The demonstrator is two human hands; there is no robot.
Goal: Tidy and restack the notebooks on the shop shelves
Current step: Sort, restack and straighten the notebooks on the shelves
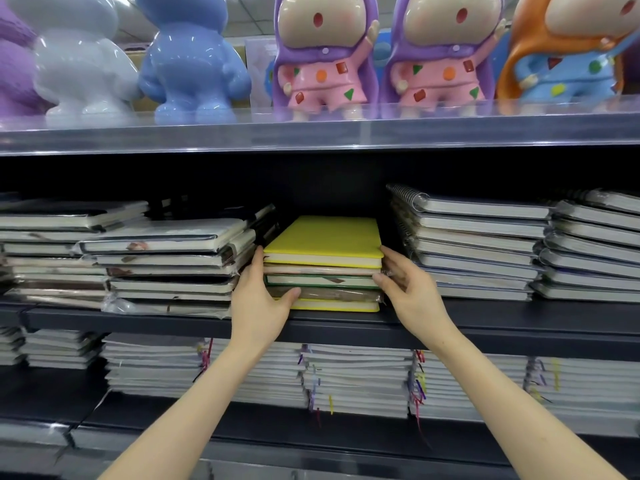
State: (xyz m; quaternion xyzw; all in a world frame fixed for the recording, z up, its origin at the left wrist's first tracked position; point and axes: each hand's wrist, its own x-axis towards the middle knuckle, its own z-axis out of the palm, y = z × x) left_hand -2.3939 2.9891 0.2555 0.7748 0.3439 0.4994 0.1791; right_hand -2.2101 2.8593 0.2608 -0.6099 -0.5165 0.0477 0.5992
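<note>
Middle shelf (519, 327), left end: wrapped notebooks (166, 265) in uneven piles, edges out of line, some tilted.

Left hand (259, 303): clasps the left front corner of the middle stack (323, 282). Fingers run up its left side, thumb hooked across the front edge of the lower books.

The middle stack sits at the shelf centre, apart from the piles on either side. Yellow notebook (325, 237) on top, then pale, green and brown ones, another yellow at the bottom.

Right hand (408, 292): fingers curled on the stack's right front corner, forefinger at the top yellow cover, thumb on the green book's edge.

Right of that: spiral notebooks (474, 244) in two neat piles.

Top shelf (207, 136): white figure (79, 57), blue figure (194, 60), two purple-haired dolls (322, 57), and an orange-haired one (571, 53).

Lower shelf: more notebook stacks (356, 375) with ribbon markers hanging out.
</note>
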